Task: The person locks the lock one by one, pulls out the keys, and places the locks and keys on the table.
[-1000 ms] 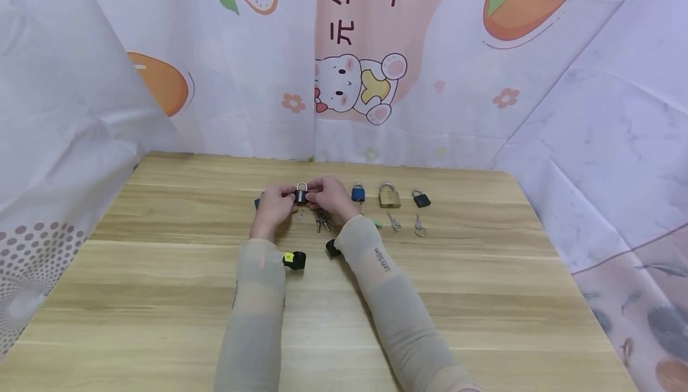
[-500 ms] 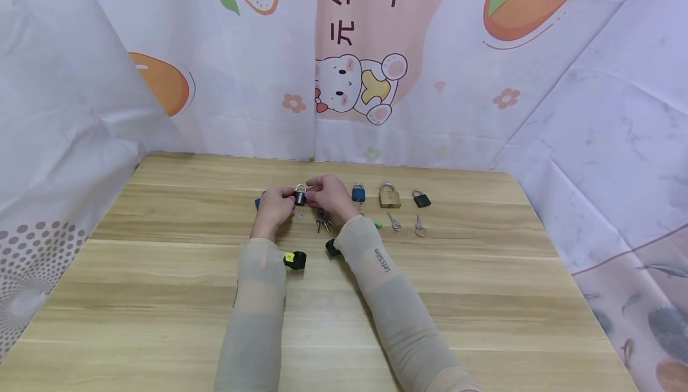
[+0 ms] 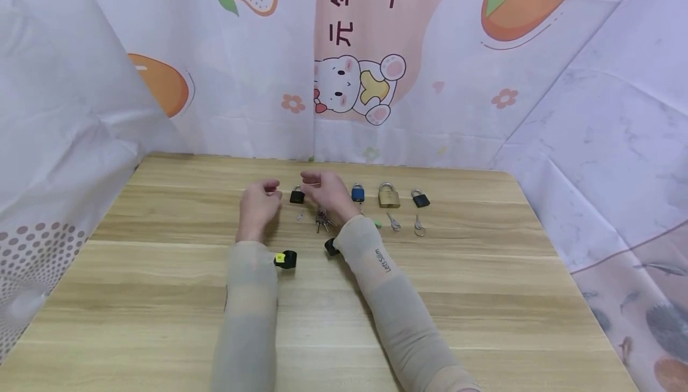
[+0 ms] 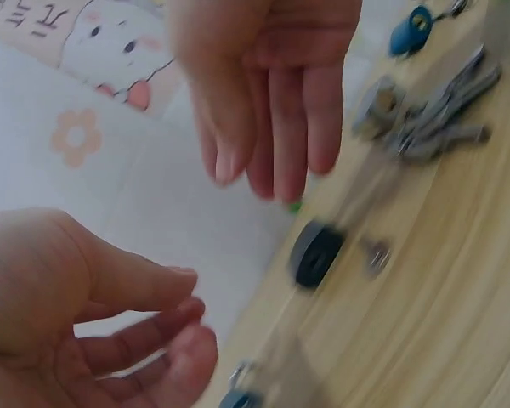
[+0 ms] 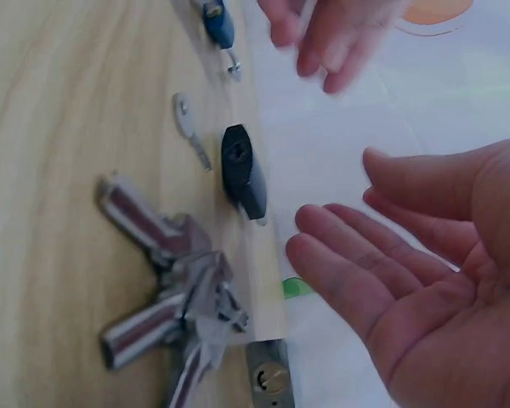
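Note:
A small black padlock (image 3: 297, 195) with a metal shackle stands on the table between both hands. To its left is my left hand (image 3: 259, 204), lifted off it with loosely bent, parted fingers and holding nothing, as the left wrist view also shows. My right hand (image 3: 329, 193) hovers just right of the padlock; in the right wrist view its palm (image 5: 442, 314) is bare and its fingers are extended. A small key (image 3: 300, 217) lies in front of the padlock. Nearer the right hand lies a bunch of keys (image 3: 323, 220). A metal lock (image 5: 272, 374) beyond the bunch is hidden by the right hand in the head view.
Right of the hands stand a blue padlock (image 3: 358, 193), a brass padlock (image 3: 389, 196) and another black padlock (image 3: 421, 198). Keys (image 3: 394, 222) lie before them. Another blue padlock (image 5: 218, 24) is near the left hand. A printed curtain (image 3: 236, 99) hangs behind the wooden table (image 3: 462, 296).
Both hands were at the black padlock; the left hand has let go and drawn away to the left. The right fingers have lifted slightly off it. The padlock sits a little further left.

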### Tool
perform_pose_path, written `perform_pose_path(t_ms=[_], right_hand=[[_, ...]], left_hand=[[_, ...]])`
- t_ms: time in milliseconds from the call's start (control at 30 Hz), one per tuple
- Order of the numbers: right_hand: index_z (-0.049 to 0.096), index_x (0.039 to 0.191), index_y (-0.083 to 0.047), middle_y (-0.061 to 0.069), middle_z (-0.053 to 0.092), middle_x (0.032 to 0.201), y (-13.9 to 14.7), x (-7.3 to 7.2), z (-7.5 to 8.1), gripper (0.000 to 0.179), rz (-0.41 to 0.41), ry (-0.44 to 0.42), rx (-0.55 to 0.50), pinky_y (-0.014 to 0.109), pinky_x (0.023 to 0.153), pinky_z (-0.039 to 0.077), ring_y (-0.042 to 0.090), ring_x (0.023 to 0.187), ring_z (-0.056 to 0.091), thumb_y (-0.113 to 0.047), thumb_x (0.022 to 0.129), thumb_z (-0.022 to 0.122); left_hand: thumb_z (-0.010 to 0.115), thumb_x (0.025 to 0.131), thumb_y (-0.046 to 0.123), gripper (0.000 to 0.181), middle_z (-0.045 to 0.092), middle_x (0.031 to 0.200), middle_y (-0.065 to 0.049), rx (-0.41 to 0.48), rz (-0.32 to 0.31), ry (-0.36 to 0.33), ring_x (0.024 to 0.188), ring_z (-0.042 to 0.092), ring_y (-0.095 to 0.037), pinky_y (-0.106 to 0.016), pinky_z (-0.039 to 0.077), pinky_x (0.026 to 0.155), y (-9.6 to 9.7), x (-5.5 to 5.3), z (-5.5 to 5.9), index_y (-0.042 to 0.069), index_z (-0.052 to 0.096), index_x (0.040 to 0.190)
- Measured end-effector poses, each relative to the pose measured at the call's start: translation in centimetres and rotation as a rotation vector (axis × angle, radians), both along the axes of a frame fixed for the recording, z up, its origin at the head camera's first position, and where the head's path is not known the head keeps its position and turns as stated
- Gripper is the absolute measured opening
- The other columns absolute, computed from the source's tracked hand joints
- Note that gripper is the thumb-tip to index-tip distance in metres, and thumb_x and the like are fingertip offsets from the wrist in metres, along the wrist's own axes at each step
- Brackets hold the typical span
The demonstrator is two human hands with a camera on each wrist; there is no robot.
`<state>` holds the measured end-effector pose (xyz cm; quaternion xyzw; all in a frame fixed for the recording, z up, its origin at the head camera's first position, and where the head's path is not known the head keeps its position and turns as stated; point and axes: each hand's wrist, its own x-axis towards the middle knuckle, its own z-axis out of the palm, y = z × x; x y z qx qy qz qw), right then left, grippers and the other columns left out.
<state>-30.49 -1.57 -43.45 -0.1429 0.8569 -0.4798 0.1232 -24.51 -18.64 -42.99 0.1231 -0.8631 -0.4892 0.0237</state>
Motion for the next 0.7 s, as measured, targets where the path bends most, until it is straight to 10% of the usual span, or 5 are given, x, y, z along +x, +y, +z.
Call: perform_pose_path(t_ms=[333, 700], right_hand=[[0.059, 0.141, -0.004, 0.007, 0.065, 0.134, -2.1, 0.9, 0.1, 0.040, 0.112, 0.010, -0.084, 0.029, 0.093, 0.053, 0.017, 0.117, 0.062, -0.020, 0.104, 0.061], [0.057, 0.140, 0.002, 0.016, 0.061, 0.137, -3.1, 1.1, -1.0, 0.039, 0.119, -0.151, -0.210, 0.030, 0.091, 0.056, 0.019, 0.114, 0.063, -0.014, 0.105, 0.058]], left_hand=[[0.070, 0.096, 0.029, 0.069, 0.048, 0.146, -0.030, -0.151, -0.001, -0.188, 0.127, 0.049, -0.045, -0.054, 0.041, 0.107, -4.0, 1.5, 0.3, -0.009, 0.043, 0.147], [0.071, 0.096, 0.020, 0.049, 0.056, 0.134, -0.030, -0.176, 0.005, -0.191, 0.120, 0.051, -0.044, -0.055, 0.042, 0.103, -3.7, 1.4, -0.3, -0.010, 0.058, 0.132]])
